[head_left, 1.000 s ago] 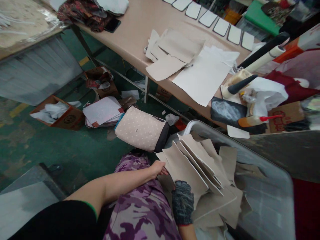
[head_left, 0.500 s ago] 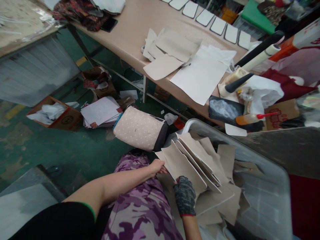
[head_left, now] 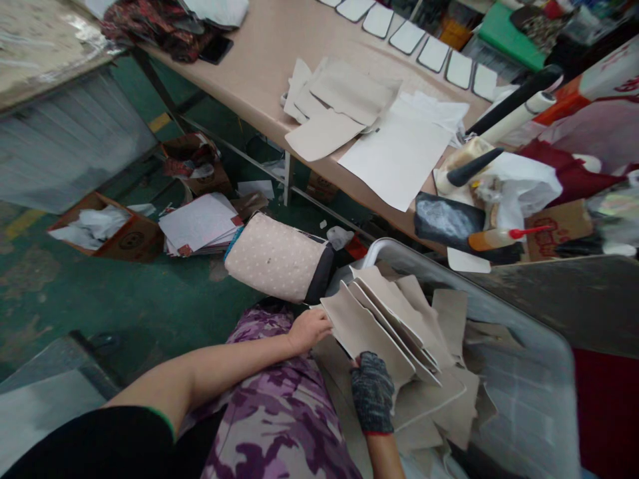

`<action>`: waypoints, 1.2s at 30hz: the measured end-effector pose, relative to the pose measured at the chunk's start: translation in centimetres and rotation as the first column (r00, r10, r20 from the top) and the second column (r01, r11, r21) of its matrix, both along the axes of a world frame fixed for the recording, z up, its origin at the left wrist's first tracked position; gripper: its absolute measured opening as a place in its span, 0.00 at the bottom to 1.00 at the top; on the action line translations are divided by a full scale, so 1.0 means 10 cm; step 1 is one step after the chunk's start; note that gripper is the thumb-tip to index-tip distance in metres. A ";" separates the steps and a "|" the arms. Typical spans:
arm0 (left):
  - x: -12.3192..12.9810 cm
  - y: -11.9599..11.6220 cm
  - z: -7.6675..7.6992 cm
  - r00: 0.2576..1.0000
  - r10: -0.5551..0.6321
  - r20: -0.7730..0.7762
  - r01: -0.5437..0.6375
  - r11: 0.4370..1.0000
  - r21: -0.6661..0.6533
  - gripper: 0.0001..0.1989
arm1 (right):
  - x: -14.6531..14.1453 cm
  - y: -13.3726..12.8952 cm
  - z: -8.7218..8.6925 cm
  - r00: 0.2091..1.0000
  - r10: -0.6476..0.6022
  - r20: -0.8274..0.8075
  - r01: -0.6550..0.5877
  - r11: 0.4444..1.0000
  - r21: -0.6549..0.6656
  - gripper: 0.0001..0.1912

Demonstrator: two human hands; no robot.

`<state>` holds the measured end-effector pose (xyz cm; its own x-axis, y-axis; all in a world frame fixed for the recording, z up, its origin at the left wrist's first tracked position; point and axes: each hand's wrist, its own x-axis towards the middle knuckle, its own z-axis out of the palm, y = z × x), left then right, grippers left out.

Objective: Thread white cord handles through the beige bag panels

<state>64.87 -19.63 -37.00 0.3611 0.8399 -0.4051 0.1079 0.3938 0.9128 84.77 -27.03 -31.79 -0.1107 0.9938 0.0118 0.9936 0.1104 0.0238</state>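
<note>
Several beige flat pieces (head_left: 364, 332), like leather or stiff fabric, stand fanned out in a grey plastic bin (head_left: 544, 372) beside my legs. My bare left hand (head_left: 310, 330) has its fingers closed at the near left edge of the front pieces. My right hand (head_left: 372, 389), in a grey fingerless knit glove, grips the lower edge of the same pieces; its fingertips are partly hidden. More beige pieces (head_left: 429, 406) lie loosely underneath and behind.
A brown-covered table (head_left: 259, 60) runs across the back, with beige pieces (head_left: 349, 93) and a white sheet (head_left: 399, 153) on it. A dotted cushioned seat (head_left: 277, 259) stands beyond my knees. Cardboard boxes (head_left: 134, 241) and stacked sheets (head_left: 200, 223) sit on the green floor.
My left hand has shifted slightly up along the edge of the pieces and now covers their left corner. My right hand stays almost in place. The view has moved a little.
</note>
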 end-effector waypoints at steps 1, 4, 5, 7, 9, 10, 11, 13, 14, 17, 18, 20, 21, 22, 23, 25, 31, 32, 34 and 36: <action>0.00 0.02 0.00 0.995 -0.089 -0.041 0.095 0.979 0.180 0.03 | 0.02 0.01 0.00 1.000 0.020 0.007 -0.020 1.000 0.012 0.08; 0.09 0.07 -0.04 0.934 -0.277 -0.225 0.354 0.801 0.482 0.02 | 0.05 0.02 0.02 0.997 0.070 0.036 -0.072 0.996 0.045 0.11; 0.13 0.09 -0.06 0.915 -0.296 -0.273 0.399 0.764 0.507 0.04 | 0.05 0.02 0.03 0.996 0.077 0.047 -0.079 0.995 0.052 0.11; 0.21 0.12 -0.09 0.888 -0.294 -0.353 0.451 0.710 0.541 0.08 | 0.04 0.02 0.06 0.995 0.073 0.070 -0.077 0.995 0.058 0.13; 0.26 0.13 -0.11 0.867 -0.287 -0.407 0.488 0.648 0.584 0.09 | 0.02 0.04 0.07 0.993 0.072 0.091 -0.078 0.995 0.066 0.13; 0.27 0.13 -0.11 0.860 -0.288 -0.422 0.503 0.618 0.605 0.09 | 0.00 0.05 0.07 0.993 0.075 0.095 -0.082 0.994 0.071 0.12; 0.28 0.13 -0.11 0.854 -0.292 -0.430 0.515 0.592 0.620 0.09 | -0.02 0.07 0.06 0.991 0.085 0.101 -0.092 0.993 0.070 0.12; 0.29 0.13 -0.11 0.848 -0.297 -0.440 0.527 0.565 0.635 0.08 | -0.07 0.11 0.02 0.985 0.102 0.142 -0.110 0.993 0.051 0.11; 0.29 0.13 -0.10 0.844 -0.297 -0.446 0.533 0.560 0.635 0.07 | -0.09 0.13 0.01 0.979 0.110 0.170 -0.118 0.992 0.037 0.10; 0.29 0.12 -0.11 0.835 -0.292 -0.467 0.547 0.541 0.639 0.05 | -0.14 0.17 -0.04 0.966 0.134 0.223 -0.143 0.990 0.021 0.10; 0.28 0.12 -0.11 0.837 -0.284 -0.468 0.543 0.537 0.646 0.05 | -0.14 0.18 -0.04 0.967 0.141 0.211 -0.150 0.988 0.030 0.11; 0.26 0.12 -0.14 0.845 -0.254 -0.470 0.527 0.541 0.656 0.07 | -0.13 0.17 -0.05 0.977 0.137 0.166 -0.147 0.988 0.048 0.12; 0.26 0.12 -0.16 0.847 -0.237 -0.475 0.521 0.544 0.658 0.08 | -0.13 0.17 -0.05 0.983 0.122 0.140 -0.130 0.990 0.054 0.12; 0.26 0.12 -0.18 0.846 -0.226 -0.483 0.520 0.546 0.657 0.09 | -0.12 0.17 -0.05 0.988 0.105 0.112 -0.113 0.992 0.059 0.13; 0.27 0.12 -0.19 0.843 -0.219 -0.492 0.524 0.544 0.655 0.10 | -0.12 0.16 -0.06 0.992 0.090 0.088 -0.095 0.993 0.065 0.13; 0.29 0.11 -0.21 0.838 -0.223 -0.499 0.533 0.531 0.659 0.08 | -0.13 0.17 -0.09 0.996 0.069 0.058 -0.073 0.994 0.080 0.13; 0.30 0.12 -0.20 0.799 -0.249 -0.547 0.589 0.507 0.630 0.05 | -0.15 0.21 -0.24 0.991 0.123 0.053 -0.128 0.984 0.127 0.13; 0.26 0.13 -0.20 0.797 -0.242 -0.554 0.589 0.511 0.626 0.06 | -0.15 0.21 -0.25 0.991 0.124 0.046 -0.129 0.983 0.131 0.14; 0.18 0.16 -0.21 0.796 -0.225 -0.562 0.585 0.526 0.617 0.07 | -0.16 0.22 -0.26 0.993 0.114 0.032 -0.117 0.984 0.131 0.16; 0.11 0.18 -0.21 0.794 -0.213 -0.570 0.581 0.543 0.606 0.07 | -0.17 0.22 -0.24 0.995 0.102 0.011 -0.102 0.987 0.126 0.17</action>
